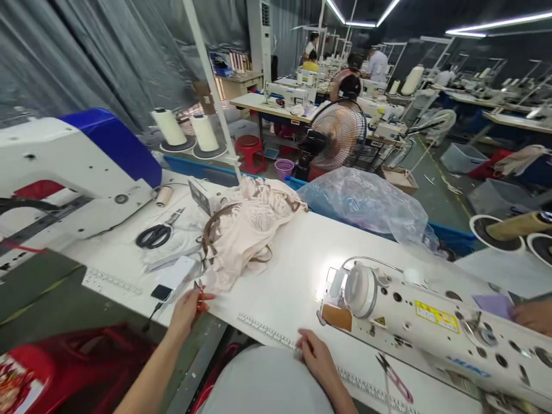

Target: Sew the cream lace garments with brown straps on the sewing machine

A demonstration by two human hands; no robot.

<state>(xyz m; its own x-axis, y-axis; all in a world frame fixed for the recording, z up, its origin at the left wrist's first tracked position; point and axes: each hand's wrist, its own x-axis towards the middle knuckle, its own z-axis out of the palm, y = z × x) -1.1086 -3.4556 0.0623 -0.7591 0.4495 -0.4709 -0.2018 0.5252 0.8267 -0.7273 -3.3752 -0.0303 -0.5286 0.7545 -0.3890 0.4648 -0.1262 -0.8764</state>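
Here the left hand (186, 309) sits at the near edge of the white table (297, 276), its grip pinched shut on a small red-handled thread snip (199, 293), right beside the hem of the beige garment (248, 227) heaped in the middle of the table. The right hand (317, 359) lies flat and open on the printed ruler strip (267, 332) at the table's front edge, holding nothing. The snip's tips point toward the cloth, so a careless closing could nick the fabric or one of the brown straps (215, 221) looped over the pile. The garment hangs close to the edge, and a tug from the left could drag it off the table or pull it into the black scissors (154, 236) lying just beyond. The sewing machine (431, 328) stands to the right with a second snip (394, 379) lying loose in front of it, near enough that a sweep of the right forearm might knock it to the floor.
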